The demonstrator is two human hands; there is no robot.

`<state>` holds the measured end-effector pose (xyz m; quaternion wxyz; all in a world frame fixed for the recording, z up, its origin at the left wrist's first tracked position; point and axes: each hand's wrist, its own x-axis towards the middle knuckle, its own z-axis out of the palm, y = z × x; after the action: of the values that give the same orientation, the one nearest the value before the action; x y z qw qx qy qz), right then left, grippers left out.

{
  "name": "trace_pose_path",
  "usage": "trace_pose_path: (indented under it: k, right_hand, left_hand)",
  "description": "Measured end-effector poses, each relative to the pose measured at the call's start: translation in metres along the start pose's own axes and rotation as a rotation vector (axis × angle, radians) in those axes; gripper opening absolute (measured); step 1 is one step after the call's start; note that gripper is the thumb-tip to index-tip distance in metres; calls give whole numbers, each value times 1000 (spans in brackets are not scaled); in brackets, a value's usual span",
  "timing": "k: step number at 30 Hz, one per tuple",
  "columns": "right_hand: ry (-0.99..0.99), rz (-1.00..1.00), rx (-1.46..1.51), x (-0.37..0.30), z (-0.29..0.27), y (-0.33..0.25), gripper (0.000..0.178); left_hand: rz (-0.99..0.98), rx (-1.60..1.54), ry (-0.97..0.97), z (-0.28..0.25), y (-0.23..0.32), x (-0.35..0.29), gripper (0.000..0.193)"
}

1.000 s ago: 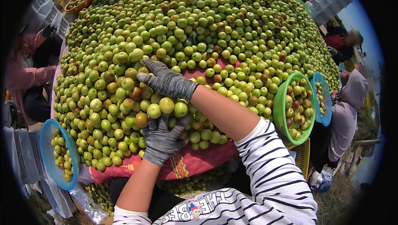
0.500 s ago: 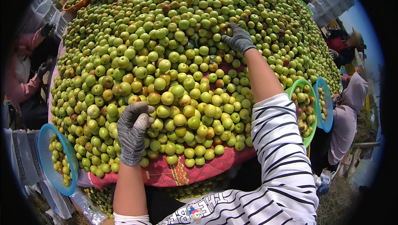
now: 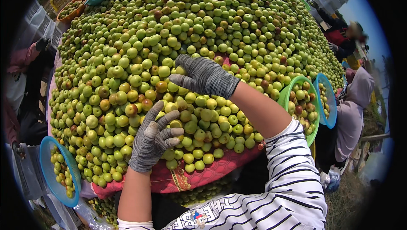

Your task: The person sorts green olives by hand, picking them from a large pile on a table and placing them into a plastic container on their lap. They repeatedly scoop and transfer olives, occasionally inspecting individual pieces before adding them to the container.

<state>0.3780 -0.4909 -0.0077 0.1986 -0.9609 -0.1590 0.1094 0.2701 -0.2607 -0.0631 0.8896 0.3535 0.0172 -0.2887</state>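
Both gloved hands at the green fruit

Your left hand (image 3: 154, 143) is spread with half-curled fingers beside the fruit (image 3: 91, 122) near the front edge of the bench (image 3: 214, 170); it has hold of nothing visible. Your right hand (image 3: 207, 76) reaches farther in, thumb and fingers parted around a fruit; you cannot tell whether it grips it. The fruit covers the bench, between a blue basket (image 3: 45, 167) by the front-left corner and a green basket (image 3: 285, 95) at the right edge.
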Motion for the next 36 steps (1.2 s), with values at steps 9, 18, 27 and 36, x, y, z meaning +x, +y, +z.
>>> trace_pose_path:
  k: [9, 18, 27, 36]
  right_hand:
    - [211, 178, -195, 26, -14, 89, 41]
    - [314, 846, -486, 44, -72, 280, 46]
    - [316, 778, -250, 68, -47, 284, 74]
    - [22, 534, -241, 36, -55, 231, 59]
  left_hand:
    - [-14, 1, 94, -20, 5, 5, 25]
    - [13, 92, 98, -24, 1, 5, 28]
    - [3, 93, 103, -26, -1, 4, 31]
    - [12, 111, 82, -25, 0, 4, 32]
